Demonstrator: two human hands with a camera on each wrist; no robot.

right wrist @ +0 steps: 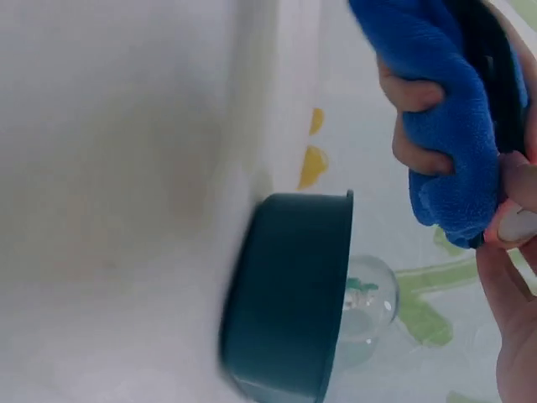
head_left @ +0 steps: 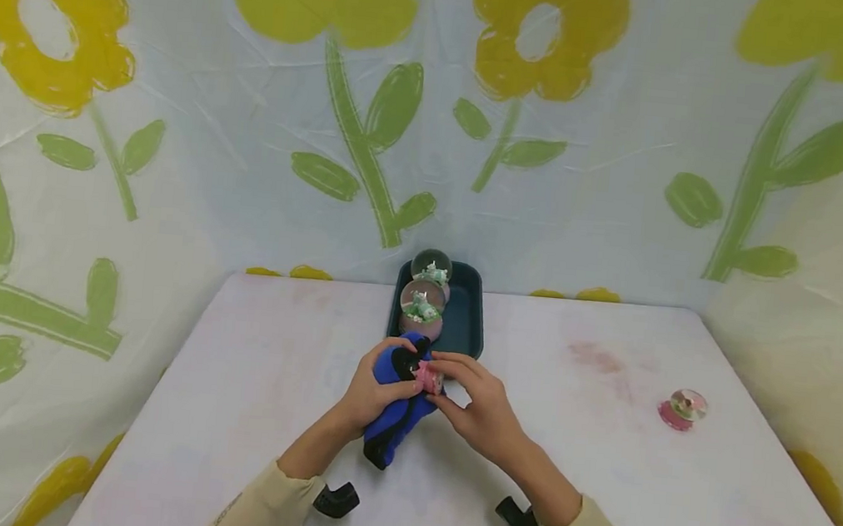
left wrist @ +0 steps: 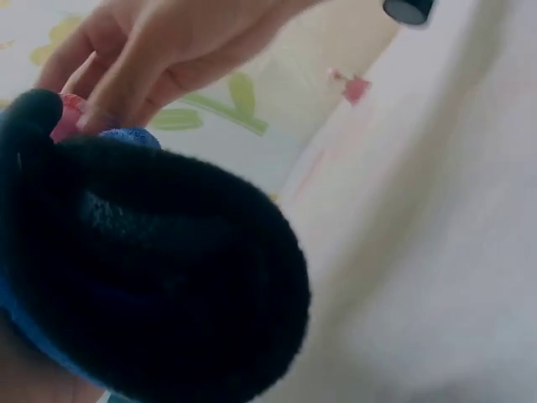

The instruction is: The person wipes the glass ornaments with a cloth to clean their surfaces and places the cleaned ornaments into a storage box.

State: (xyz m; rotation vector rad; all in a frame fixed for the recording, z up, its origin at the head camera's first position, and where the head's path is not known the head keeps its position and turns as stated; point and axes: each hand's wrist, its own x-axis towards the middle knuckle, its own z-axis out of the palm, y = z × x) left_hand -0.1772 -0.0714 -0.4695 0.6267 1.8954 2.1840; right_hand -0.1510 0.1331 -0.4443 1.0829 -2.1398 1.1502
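My left hand (head_left: 369, 388) grips a blue and black cloth (head_left: 394, 428), which is bunched around a small snow globe. Only the globe's pink base (head_left: 430, 378) shows, since the cloth and fingers cover its ball. From the other side, my right hand (head_left: 480, 406) pinches that pink base between thumb and fingers. In the right wrist view, left fingertips wrap over the blue side of the cloth (right wrist: 457, 117). A dark fold of the cloth (left wrist: 193, 277) fills much of the left wrist view.
Just beyond the hands, a dark teal tray (head_left: 474, 301) holds two snow globes with green figures, a front one (head_left: 421, 301) and a rear one (head_left: 432, 266). Another snow globe with a pink base (head_left: 682, 409) lies tilted at the table's right. A flower-printed sheet (head_left: 254, 115) hangs behind.
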